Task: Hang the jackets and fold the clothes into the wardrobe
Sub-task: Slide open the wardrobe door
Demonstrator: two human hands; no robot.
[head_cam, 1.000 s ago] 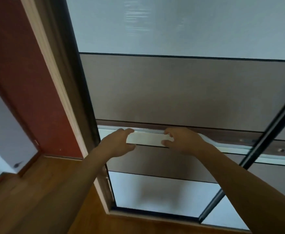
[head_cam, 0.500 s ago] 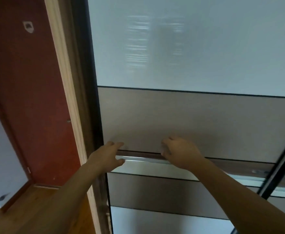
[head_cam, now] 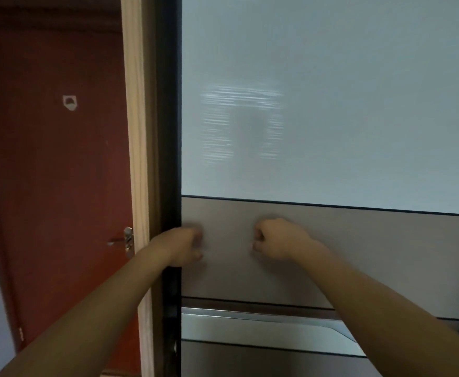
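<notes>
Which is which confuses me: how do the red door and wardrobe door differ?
The red door is plain dark red; the wardrobe door has a frosted panel above a brownish one. The red door has a lever handle; the wardrobe door a horizontal metal strip. Both stand upright.

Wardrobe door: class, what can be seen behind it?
Nothing of the inside. The wardrobe door covers the opening in view; its frosted panel shows only a blurred grey patch. Any clothes or shelves behind are hidden.
</notes>
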